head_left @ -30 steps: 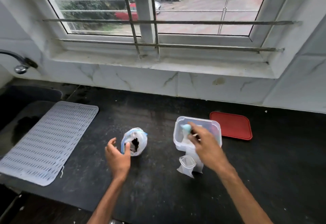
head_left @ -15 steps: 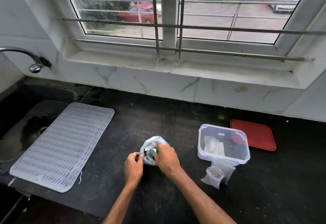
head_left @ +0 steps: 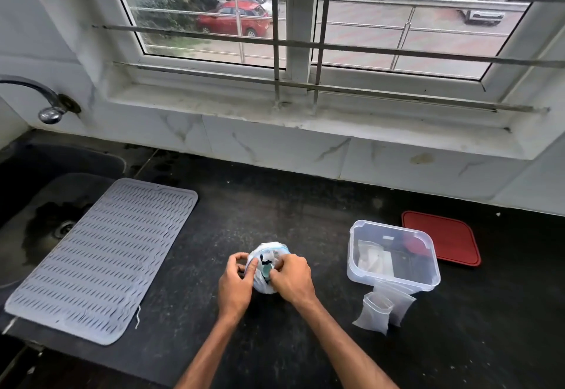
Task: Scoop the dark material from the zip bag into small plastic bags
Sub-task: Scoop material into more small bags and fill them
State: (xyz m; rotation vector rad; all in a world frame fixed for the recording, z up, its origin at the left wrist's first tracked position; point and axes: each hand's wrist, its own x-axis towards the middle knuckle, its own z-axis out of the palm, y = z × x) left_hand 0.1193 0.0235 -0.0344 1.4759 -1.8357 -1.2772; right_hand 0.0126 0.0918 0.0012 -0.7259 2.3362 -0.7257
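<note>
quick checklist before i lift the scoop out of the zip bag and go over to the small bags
1. Mouth of the clear zip bag with the blue seal held open: ok, the left hand pinches its rim.
2. Small teal scoop gripped: ok, the right hand holds it inside the bag.
3. Scoop loaded with dark material: cannot tell, the bowl is hidden.
4. Small clear plastic bag upright with its mouth open: ok, it stands in front of the clear plastic box.
5. Small bag steadied: not ok, neither hand touches it.
</note>
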